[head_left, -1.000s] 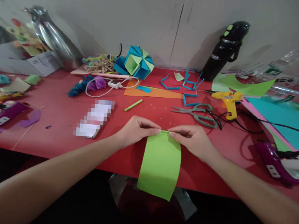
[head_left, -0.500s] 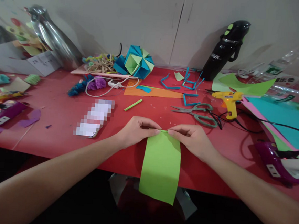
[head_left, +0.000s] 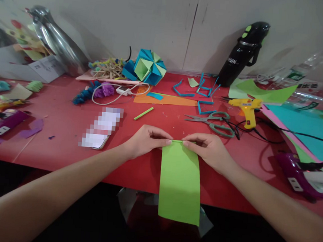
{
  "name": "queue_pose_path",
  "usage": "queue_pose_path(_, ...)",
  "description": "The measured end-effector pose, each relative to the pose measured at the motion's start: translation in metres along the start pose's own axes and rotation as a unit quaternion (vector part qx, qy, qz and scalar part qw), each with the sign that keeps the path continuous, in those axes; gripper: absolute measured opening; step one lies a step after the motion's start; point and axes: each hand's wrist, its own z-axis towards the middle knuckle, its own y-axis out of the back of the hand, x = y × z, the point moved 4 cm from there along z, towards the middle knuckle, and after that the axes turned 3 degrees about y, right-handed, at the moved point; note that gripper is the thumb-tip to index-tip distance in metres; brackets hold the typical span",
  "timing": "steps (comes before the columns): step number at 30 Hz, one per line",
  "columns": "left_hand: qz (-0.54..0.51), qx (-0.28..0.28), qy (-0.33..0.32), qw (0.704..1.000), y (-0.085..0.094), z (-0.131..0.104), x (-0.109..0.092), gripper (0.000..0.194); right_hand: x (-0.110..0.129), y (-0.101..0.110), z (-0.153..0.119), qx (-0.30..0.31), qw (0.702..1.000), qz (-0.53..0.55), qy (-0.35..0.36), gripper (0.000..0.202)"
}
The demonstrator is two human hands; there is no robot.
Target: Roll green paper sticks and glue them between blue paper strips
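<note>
A strip of light green paper (head_left: 180, 186) hangs from my fingertips, its lower end past the front edge of the red table (head_left: 135, 175). Its top edge is rolled into a thin tube. My left hand (head_left: 148, 140) pinches the left end of that roll between thumb and fingers. At the right end, my right hand (head_left: 204, 146) pinches it the same way. A short stretch of the roll shows between the two thumbs. Beyond my left hand lies a finished-looking thin green paper tube (head_left: 144, 113).
Scissors (head_left: 210, 122) and a yellow glue gun (head_left: 246, 110) with a black cord lie beyond my right hand. A phone (head_left: 100, 129) is at left. Folded blue strips (head_left: 205, 109), a paper ball (head_left: 150, 67), a black bottle (head_left: 243, 54) and purple power strips (head_left: 299, 176) stand around.
The hanging end of the green paper has swung to the right. Slightly more of the rolled edge shows between my thumbs. Both hands have stayed nearly in place.
</note>
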Motion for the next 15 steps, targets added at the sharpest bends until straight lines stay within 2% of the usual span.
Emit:
queue_pose_path(9, -0.002, -0.026, -0.015, 1.000, -0.0001, -0.0018, 0.0024, 0.022, 0.0024, -0.0003, 0.0011, 0.033, 0.999, 0.012, -0.012, 0.022)
queue_pose_path(15, 0.009, -0.026, -0.017, 0.999, -0.0004, -0.0036, -0.0008, 0.023, 0.0053, 0.0003, 0.0011, 0.052, 0.998, -0.020, -0.008, 0.026)
